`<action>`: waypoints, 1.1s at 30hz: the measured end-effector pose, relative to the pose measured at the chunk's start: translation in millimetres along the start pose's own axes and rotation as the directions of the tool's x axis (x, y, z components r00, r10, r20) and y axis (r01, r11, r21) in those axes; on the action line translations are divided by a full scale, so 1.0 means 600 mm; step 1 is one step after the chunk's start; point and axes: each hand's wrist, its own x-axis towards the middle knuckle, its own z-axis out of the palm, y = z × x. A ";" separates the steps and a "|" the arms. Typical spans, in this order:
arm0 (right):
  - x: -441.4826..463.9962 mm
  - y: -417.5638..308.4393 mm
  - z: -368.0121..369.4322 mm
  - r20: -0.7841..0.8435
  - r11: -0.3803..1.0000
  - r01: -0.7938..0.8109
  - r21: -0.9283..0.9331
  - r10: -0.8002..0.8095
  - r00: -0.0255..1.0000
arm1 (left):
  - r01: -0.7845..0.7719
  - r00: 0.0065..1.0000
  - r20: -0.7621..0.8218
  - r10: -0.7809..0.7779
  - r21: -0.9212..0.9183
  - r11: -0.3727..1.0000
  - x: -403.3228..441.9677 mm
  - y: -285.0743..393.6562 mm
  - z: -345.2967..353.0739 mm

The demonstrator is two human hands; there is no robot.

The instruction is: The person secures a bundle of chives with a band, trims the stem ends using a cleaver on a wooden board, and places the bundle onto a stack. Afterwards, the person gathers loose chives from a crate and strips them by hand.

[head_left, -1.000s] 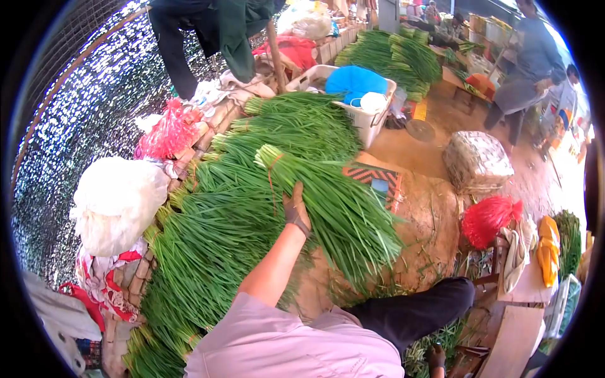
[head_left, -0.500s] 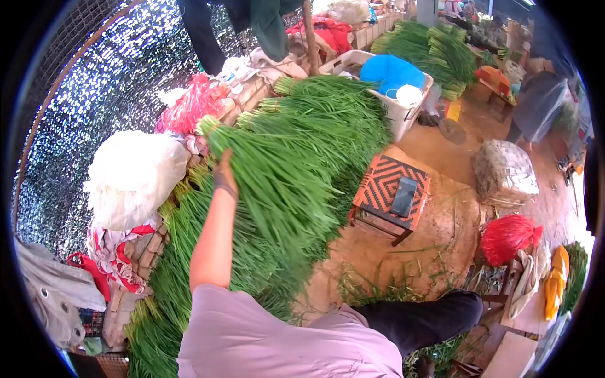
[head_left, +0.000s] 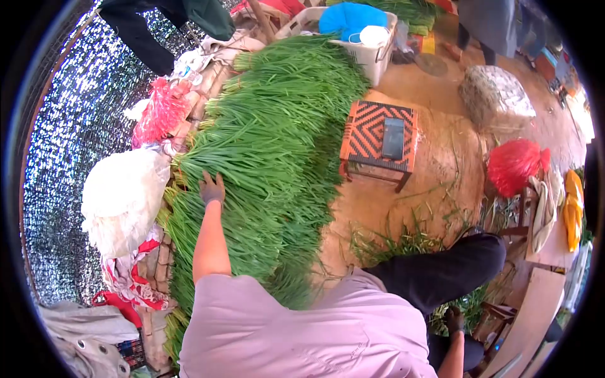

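Long green leafy stalks (head_left: 271,126) lie in a thick pile, their pale ends toward the brick ledge on the left. My left hand (head_left: 212,189), dark-gloved, rests on the leaves near those ends with its fingers spread. It holds nothing. Low on the right, beside my dark-trousered leg, is my right hand (head_left: 454,320), also dark-gloved. Its fingers are too small and shadowed to read. Loose green scraps (head_left: 403,242) lie on the ground between the pile and my knee.
A woven stool (head_left: 368,135) bears a phone (head_left: 393,138). Behind the pile stands a white crate (head_left: 372,63) with a blue bag. A wrapped block (head_left: 495,97), a red bag (head_left: 513,167) and a wooden bench (head_left: 529,315) are at right. Other people stand at the top.
My left hand has let go of the bunch it carried leftward, which now lies on the pile. The view has shifted, and my right forearm now shows at lower right.
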 end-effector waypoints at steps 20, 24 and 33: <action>-0.035 -0.027 0.007 0.041 0.990 0.139 0.011 -0.140 0.989 | -0.564 0.682 -0.624 0.381 -0.117 0.818 -0.175 0.213 -0.050; -0.041 -0.016 0.006 0.074 0.983 0.174 0.061 -0.178 0.981 | -0.161 0.984 -0.174 -0.023 -0.947 0.279 -0.213 0.197 -0.045; 0.001 0.019 -0.001 0.041 0.917 0.258 -0.305 -0.258 0.965 | 0.526 0.847 0.514 -0.137 -0.847 0.074 -0.366 0.209 0.007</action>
